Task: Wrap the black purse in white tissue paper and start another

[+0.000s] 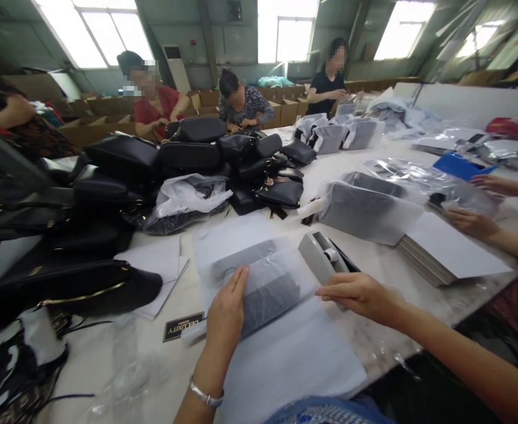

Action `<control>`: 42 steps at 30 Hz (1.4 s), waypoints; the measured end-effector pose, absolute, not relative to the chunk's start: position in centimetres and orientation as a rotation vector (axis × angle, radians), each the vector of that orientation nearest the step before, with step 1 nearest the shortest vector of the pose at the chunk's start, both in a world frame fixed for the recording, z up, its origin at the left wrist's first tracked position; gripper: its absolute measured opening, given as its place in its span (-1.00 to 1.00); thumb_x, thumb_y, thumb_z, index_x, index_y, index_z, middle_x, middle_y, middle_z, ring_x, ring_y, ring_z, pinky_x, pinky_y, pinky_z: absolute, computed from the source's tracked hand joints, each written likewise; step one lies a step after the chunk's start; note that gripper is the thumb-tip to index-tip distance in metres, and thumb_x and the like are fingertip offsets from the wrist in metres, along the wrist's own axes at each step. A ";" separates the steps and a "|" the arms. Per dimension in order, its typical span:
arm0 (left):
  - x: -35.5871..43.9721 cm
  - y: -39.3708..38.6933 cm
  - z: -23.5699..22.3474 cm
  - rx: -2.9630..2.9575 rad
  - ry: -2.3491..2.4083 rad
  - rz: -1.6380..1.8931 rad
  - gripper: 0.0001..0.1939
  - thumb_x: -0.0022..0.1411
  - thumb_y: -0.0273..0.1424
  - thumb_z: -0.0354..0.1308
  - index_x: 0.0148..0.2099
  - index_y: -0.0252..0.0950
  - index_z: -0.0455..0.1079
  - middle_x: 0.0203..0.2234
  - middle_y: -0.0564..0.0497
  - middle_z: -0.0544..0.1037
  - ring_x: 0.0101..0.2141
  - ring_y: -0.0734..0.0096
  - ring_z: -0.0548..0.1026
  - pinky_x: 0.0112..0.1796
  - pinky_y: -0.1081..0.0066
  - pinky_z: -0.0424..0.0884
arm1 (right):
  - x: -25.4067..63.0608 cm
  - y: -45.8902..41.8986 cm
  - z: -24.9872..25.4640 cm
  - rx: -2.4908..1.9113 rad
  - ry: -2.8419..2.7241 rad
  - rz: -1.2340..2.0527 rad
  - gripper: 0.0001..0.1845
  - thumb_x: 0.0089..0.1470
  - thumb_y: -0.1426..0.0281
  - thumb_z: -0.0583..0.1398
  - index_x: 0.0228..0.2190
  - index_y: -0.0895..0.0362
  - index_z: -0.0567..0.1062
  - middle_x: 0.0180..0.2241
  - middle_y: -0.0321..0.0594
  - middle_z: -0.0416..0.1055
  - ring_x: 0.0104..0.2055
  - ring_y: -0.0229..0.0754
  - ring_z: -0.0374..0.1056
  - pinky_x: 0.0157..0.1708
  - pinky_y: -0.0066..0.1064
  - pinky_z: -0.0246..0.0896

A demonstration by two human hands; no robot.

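Observation:
In front of me a dark bag wrapped in thin white tissue paper (270, 294) lies on a larger white sheet (294, 359). My left hand (226, 309), with a silver bangle at the wrist, holds the wrapped bag at its left end, fingers together on the paper. My right hand (360, 294) hovers off the bag's right end, thumb and fingers pinched together. Whatever sits in that pinch is too small to make out. Just behind the right hand stands a grey tape dispenser (321, 259). A black DELUXITY card (183, 325) lies left of my left hand.
Black handbags (188, 154) are piled at the left and centre. Another wrapped bag (365, 209) and a stack of cardboard sheets (453, 250) are on the right. A co-worker's hands (473, 224) reach in there. Several people work across the table; cartons (285, 112) stand behind.

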State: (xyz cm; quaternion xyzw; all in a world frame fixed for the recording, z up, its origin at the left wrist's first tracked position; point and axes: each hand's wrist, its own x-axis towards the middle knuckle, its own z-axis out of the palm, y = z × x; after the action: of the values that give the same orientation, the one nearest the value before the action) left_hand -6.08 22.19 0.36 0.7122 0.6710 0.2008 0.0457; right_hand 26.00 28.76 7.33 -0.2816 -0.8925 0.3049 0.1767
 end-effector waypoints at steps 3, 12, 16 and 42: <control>-7.2 22.5 0.7 2.025 2.118 0.677 -0.42 0.34 -0.59 -0.10 0.34 -0.08 0.11 0.29 0.05 0.24 0.12 0.30 0.43 -0.02 0.31 0.51 | 20.9 32.1 7.8 -0.447 -2.670 0.939 -0.69 0.31 0.35 0.09 -0.02 0.08 0.55 -0.23 -0.13 0.52 -0.22 -0.27 0.45 -0.19 -0.52 0.30; -10.1 23.9 0.1 1.683 1.909 0.993 -0.36 0.20 -0.53 0.19 0.30 -0.15 0.19 0.32 -0.09 0.19 0.14 0.20 0.40 0.11 0.16 0.40 | 7.0 39.6 6.7 0.097 -3.129 0.607 -0.75 0.25 0.34 0.15 -0.09 0.07 0.57 -0.35 -0.19 0.51 -0.37 -0.24 0.41 -0.39 -0.49 0.16; -10.3 23.9 -0.5 1.573 1.818 1.090 -0.32 0.17 -0.57 0.18 0.30 -0.11 0.17 0.33 -0.10 0.15 0.08 0.25 0.45 0.01 0.24 0.49 | 3.7 40.3 7.3 0.137 -3.321 0.329 -0.66 0.18 0.33 0.22 0.00 0.05 0.49 -0.32 -0.17 0.56 -0.38 -0.18 0.43 -0.45 -0.45 0.07; -8.7 23.3 0.3 1.924 2.088 0.990 -0.55 0.35 -0.53 -0.06 0.25 -0.26 0.25 0.25 -0.12 0.31 0.21 0.29 0.31 0.15 0.20 0.36 | 10.7 37.9 5.3 -0.963 -2.631 0.482 -0.72 0.26 0.32 0.10 -0.05 0.14 0.45 -0.09 -0.10 0.50 -0.05 -0.11 0.41 -0.03 -0.29 0.27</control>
State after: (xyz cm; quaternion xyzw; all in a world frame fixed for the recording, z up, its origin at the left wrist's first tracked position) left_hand -8.72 23.31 0.28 0.6384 0.6929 0.3284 0.0673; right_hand 10.72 37.94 5.26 -0.3349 -0.9152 0.1676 0.1489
